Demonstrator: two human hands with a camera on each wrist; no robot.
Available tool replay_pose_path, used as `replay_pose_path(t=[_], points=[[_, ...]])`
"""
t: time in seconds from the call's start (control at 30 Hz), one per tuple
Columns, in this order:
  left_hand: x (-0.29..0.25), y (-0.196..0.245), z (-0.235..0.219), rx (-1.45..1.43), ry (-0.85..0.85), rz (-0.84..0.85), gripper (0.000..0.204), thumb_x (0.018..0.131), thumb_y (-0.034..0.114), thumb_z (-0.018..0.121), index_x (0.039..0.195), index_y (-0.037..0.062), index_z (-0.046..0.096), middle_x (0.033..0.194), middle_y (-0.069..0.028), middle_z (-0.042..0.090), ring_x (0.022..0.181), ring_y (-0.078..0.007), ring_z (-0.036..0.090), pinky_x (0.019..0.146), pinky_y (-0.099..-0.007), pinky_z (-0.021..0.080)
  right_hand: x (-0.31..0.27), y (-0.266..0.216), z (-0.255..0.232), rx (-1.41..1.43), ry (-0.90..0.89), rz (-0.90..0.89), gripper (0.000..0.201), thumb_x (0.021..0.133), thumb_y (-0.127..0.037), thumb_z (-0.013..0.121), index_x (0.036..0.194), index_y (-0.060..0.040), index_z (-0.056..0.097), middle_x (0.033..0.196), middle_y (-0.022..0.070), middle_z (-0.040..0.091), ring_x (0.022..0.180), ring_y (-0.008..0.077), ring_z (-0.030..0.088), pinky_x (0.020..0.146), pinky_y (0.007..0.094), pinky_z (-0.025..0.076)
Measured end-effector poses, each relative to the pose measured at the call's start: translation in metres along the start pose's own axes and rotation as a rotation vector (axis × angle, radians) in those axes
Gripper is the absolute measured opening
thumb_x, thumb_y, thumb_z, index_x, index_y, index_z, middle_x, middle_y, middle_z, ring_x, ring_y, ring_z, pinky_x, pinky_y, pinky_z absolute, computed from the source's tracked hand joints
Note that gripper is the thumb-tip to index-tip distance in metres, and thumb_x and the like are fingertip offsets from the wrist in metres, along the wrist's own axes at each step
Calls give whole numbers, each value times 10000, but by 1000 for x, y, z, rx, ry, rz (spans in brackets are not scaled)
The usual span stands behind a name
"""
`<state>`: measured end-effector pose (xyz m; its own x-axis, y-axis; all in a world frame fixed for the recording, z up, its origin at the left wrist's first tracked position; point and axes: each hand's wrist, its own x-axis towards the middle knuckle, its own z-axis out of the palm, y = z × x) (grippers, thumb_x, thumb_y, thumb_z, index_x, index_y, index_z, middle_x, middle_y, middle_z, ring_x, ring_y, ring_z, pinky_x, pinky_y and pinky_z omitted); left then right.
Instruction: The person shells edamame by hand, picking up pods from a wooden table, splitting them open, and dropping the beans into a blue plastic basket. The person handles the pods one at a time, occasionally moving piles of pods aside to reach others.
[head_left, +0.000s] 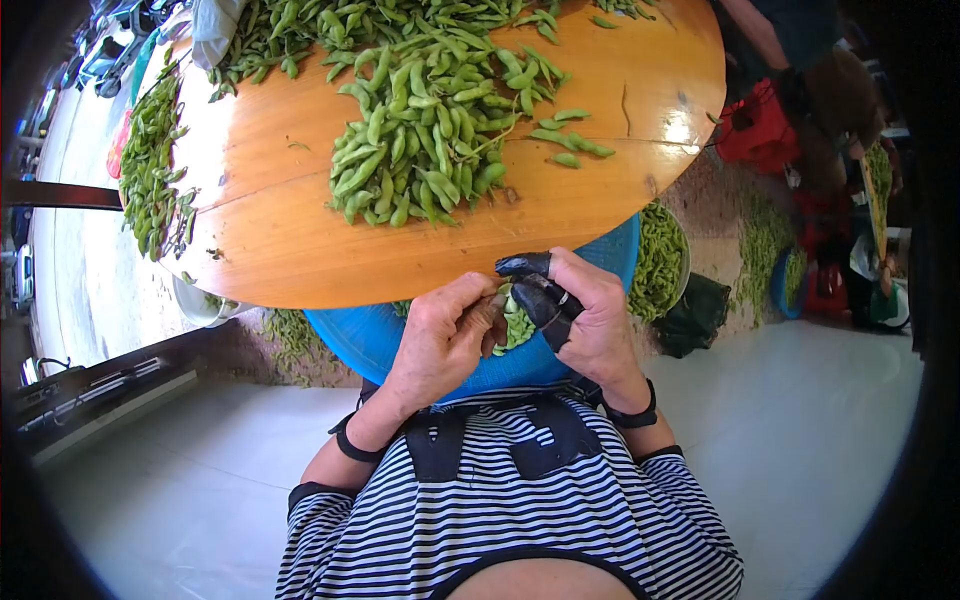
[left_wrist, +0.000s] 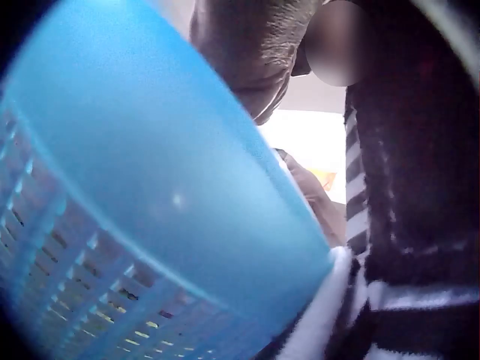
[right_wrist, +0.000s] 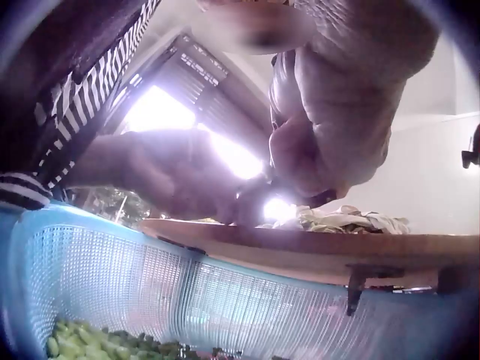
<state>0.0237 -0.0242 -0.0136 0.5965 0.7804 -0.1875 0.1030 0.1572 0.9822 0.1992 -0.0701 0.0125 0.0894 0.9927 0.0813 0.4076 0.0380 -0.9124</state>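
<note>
Left hand (head_left: 435,335) and right hand (head_left: 597,315): curling fingers close together; cannot tell if gripping anything.
Green pods (head_left: 420,140): lying heaped on the table (head_left: 275,245).
Blue basket (head_left: 350,345): sitting under both hands.

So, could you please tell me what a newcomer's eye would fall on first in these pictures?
Probably the bright green heap of pods, piled on the wooden table, top centre of the head view. Next, perhaps, the black-covered fingers of the right hand, close to the left hand near the table's edge. Then the big blue basket below both hands.
</note>
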Motion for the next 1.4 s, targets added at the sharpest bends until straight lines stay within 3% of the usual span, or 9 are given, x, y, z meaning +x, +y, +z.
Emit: replay_pose_path(t=[0.07,0.27,0.6,0.7,0.8,0.9,0.97,1.1,1.4], points=[[1,1,-1,-222,-83,-71,76,957,16,546,1006,-32,579,769,-47,590,622,-92,553,558,-227,447,-1,3,1,25,22,-16,245,824,-38,678,1067,-7,681,813,81,594,695,166,570,617,251,424],[0,5,-1,-326,-118,-131,78,953,18,552,1026,-10,560,811,-18,579,695,-77,543,619,-216,450,-2,-4,0,-90,44,-201,309,744,-15,742,1039,6,653,763,102,506,648,256,565,569,326,452],[0,7,0,-468,-195,-140,151,927,-11,487,1065,21,539,884,-14,573,775,-71,518,710,-216,448,-9,0,8,-152,91,-290,390,672,0,776,1036,1,637,806,109,507,654,273,568,560,349,463],[-2,3,5,-507,-144,-170,363,865,-69,461,1213,-5,540,960,-30,583,727,-92,483,658,-229,411,-9,-1,8,-157,100,-274,341,710,8,747,1035,1,645,789,108,503,652,272,568,562,345,460],[-3,3,7,-525,-104,-222,368,843,-90,434,1183,1,543,935,-22,573,714,-87,469,657,-228,405,-5,2,5,-92,90,-239,301,753,16,710,1049,-5,661,781,106,520,662,265,576,579,328,461],[-3,3,6,-562,-147,-214,167,929,9,501,1094,19,523,899,-13,560,782,-65,516,688,-217,444,-5,0,2,5,88,-178,281,793,7,685,1073,-14,673,792,105,565,673,227,589,600,296,462],[-3,6,5,-503,-120,-228,175,932,-12,522,1104,0,548,915,-43,597,732,-91,530,627,-220,421,-8,-2,-3,110,65,93,277,824,-4,675,1101,-24,676,828,77,610,692,153,588,612,259,456],[-3,6,5,-386,-107,-161,115,954,47,588,1057,-1,570,855,-51,614,690,-92,551,572,-209,422,-12,2,-9,265,84,255,302,861,-33,664,1163,-40,661,812,2,596,672,58,540,606,208,434],[-2,4,6,-414,-54,-192,68,919,42,645,968,11,609,756,-20,604,633,-67,551,542,-214,433,-16,4,-13,600,-70,436,355,894,-74,650,1248,-59,622,755,-61,547,587,12,476,530,181,369]])
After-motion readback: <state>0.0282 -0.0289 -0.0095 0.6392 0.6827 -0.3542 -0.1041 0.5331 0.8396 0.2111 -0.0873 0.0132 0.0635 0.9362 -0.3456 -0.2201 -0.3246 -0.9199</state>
